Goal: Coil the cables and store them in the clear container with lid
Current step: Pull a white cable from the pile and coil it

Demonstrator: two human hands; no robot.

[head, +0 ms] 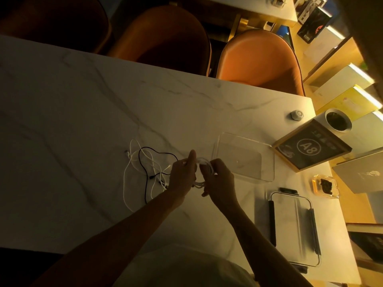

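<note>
Head view, dim and amber-lit: we look down on a marble table with both our hands meeting near the centre. Our left hand and right hand hold a small white coil between them, the loops hanging in the gap between the palms. The left fingers are curled round the loops on their side, thumb pointing up toward twelve o'clock; the right fingers pinch the other side, though in this light we cannot be sure whether they grip the loops or a loose end.

At nine o'clock from the hands lies the rest of the work: a long white cable sprawled in open curves, tangled with a black cable that crosses over it. Both rest loose on the table, not yet wound.

The clear container sits just beside the right hand at about two o'clock, open and, as far as we can see, with nothing in it. Its lid lies flat at four o'clock, well apart from the box.

We judge that the first cable is nearly coiled and none stored. Next we need to tuck the free end so that the loops hold, then carry the coil toward two o'clock and lower it into the container without letting it spring open.
</note>
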